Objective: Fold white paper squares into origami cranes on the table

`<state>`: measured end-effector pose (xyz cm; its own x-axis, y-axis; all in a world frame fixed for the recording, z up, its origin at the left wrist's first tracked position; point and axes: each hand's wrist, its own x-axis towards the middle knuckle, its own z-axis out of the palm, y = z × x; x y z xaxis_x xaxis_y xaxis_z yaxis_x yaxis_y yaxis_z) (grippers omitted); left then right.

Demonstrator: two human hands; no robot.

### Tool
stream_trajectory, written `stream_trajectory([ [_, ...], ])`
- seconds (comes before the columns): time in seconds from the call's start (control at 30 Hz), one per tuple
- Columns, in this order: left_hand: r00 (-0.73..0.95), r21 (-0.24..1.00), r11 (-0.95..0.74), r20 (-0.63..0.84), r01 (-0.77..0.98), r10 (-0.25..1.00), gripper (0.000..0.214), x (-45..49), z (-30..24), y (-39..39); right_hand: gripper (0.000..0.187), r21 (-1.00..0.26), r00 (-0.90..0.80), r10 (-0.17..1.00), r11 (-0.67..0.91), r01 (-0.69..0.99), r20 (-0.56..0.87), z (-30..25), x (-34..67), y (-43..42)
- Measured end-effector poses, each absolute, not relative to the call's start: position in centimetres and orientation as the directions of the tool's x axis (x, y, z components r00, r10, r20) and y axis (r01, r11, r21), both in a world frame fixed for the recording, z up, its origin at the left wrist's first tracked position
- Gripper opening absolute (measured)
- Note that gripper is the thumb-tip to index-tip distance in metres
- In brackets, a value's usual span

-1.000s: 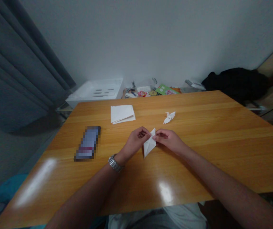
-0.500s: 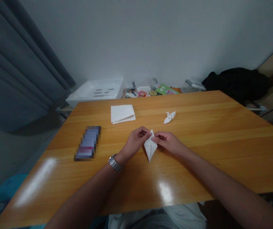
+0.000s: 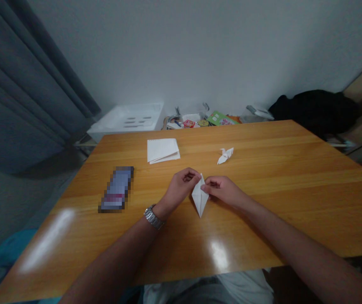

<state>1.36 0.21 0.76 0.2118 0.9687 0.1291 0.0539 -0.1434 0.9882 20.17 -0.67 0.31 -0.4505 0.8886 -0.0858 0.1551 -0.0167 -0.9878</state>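
Orange-brown wooden table (image 3: 272,202), its near edge just below the forearms and its far edge running behind everything on it. At far left, a grey curtain (image 3: 19,84) hanging beyond the table's corner. Next, a pixelated phone (image 3: 116,189) lying flat, well left of the hands, and a small stack of white notepaper (image 3: 163,150) nearer the far edge. Left hand (image 3: 179,190) curled closed, silver wristwatch (image 3: 153,217) on its wrist, fingertips (image 3: 194,173) pinching the top of a folded white paper (image 3: 200,197). Right hand (image 3: 222,191) pinching the same paper from the other side, both forearms angled inward. Paper narrow and kite-shaped between the hands, its lower tip pointing toward the body (contact with the wood hard to tell). Just beyond the right hand, a small paper crane (image 3: 225,156). Past the far edge, a white tray (image 3: 127,120) with dark slots, small packets (image 3: 189,123), a green booklet (image 3: 220,118), and a black cloth bundle (image 3: 314,112).
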Motion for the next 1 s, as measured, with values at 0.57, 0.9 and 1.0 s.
stream_trajectory([
  [0.57, 0.231, 0.971, -0.19, 0.155, 0.142, 0.961, 0.024, 1.3, 1.1, -0.2, 0.04, -0.985, -0.438, 0.897, 0.013, 0.173, -0.065, 0.3, 20.2, -0.7],
  [0.9, 0.219, 0.972, -0.186, 0.153, 0.143, 0.964, 0.024, 1.2, 0.6, 0.2, 0.029, -0.969, -0.469, 0.882, 0.074, 0.236, -0.047, -0.3, 20.4, -0.6],
  [1.0, 0.214, 0.98, -0.175, 0.151, 0.099, 0.965, 0.026, 1.1, 0.2, 0.3, 0.028, -0.964, -0.463, 0.886, 0.095, 0.25, -0.032, -0.2, 20.4, -0.6],
])
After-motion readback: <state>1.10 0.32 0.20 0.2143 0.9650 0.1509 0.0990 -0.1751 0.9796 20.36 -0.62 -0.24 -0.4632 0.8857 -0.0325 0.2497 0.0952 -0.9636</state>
